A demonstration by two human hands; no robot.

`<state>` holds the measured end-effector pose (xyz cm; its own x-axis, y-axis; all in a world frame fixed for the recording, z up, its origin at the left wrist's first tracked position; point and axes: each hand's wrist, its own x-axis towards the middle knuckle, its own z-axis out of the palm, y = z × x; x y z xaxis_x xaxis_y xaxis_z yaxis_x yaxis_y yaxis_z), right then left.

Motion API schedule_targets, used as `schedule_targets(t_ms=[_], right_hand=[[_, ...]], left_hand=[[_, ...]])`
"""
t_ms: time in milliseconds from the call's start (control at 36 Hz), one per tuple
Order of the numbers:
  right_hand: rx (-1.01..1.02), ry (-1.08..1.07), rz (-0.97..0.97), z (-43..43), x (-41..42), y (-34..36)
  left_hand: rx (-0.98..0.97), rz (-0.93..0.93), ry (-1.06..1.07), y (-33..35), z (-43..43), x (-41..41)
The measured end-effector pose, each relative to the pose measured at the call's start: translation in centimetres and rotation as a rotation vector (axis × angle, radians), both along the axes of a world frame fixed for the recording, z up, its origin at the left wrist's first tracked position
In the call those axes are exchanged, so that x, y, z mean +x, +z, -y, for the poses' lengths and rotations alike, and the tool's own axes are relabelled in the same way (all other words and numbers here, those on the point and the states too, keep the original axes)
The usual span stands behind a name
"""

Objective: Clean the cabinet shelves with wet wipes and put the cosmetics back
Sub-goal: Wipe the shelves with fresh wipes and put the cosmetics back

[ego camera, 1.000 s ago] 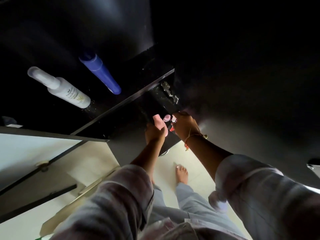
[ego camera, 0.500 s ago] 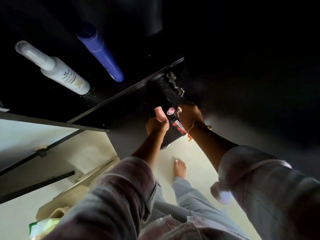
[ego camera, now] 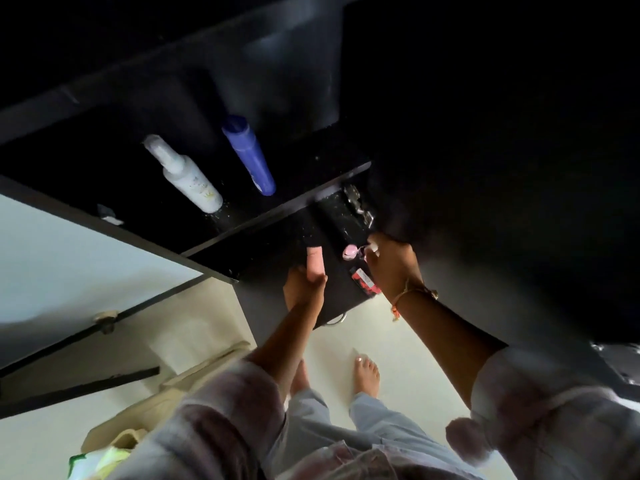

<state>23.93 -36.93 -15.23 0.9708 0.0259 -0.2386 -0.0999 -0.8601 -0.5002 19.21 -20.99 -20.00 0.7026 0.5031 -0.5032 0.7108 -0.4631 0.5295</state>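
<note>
pink tube (ego camera: 315,266) moved left from right hand (ego camera: 391,268) | its grasp shadowed

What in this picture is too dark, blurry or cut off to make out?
Head view, all:
- Label on the white spray bottle: too small, blurred.
- The small items in the right hand: fingers and shadow hide them, beyond a pink cap.
- The green-and-white pack: cut by the bottom edge.
- The upper cabinet: lost in darkness.
</note>
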Motion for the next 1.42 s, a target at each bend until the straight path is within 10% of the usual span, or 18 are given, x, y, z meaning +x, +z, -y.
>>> schedule_targets(t_ms=[528, 778, 1028, 1417], right_hand=[[0.865, 0.004, 0.489, -1.2, -6.7, 19.3], [0.969, 0.149, 0.746, -4.4, -2.6, 30.2], [0.751, 0.231, 0.800, -7.8, 5.3, 34.8], [0.527, 0.215, 0.739, -9.4, 9.6, 34.0]], left_hand=[[-0.041, 0.886, 0.017, 23.0, -2.3, -8.4], [0.383, 1.159, -0.073, 33.6, -6.6, -6.0], [1.031, 1.033, -0.319, 38.0, -10.5, 0.0], [0.953, 0.898, -0.279, 36.4, -13.1, 3.3]])
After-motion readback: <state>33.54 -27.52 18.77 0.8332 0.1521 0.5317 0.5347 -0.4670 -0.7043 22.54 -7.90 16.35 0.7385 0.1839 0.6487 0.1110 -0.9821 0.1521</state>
